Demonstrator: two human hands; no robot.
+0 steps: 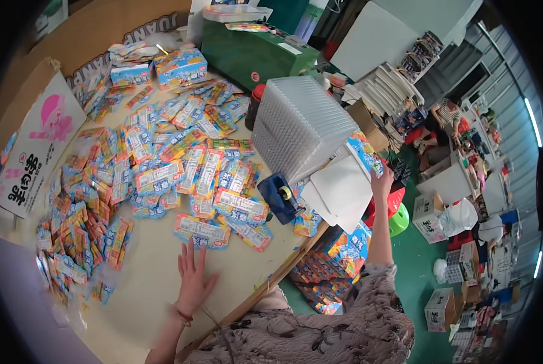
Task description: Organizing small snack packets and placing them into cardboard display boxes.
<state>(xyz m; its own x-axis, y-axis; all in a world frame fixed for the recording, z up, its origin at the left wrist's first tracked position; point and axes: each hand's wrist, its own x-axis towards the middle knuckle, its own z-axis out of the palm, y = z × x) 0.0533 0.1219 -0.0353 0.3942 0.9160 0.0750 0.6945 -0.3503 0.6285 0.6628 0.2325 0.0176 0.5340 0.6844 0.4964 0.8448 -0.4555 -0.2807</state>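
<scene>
My left hand (192, 282) is over the tabletop with fingers spread and nothing in it. Its fingertips reach the lower edge of a blue and orange flat packet (201, 232). Off to the right, my stretched-out right hand (382, 180) pinches the lower end of a colourful printed card piece (362, 151); whether that is a folded carton, I cannot tell. White sheets (338, 189) lie beside it. A dark blue tape dispenser (281, 199) stands between the packets and these sheets. Many similar packets (161, 178) lie heaped across the table.
A tall stack of clear plastic trays (301, 124) stands behind the sheets, with a green box (253, 57) farther back. Printed cartons (332, 264) are piled below the table's wooden edge (271, 284). Cardboard walls (120, 27) border the far side. A person (447, 118) sits far right.
</scene>
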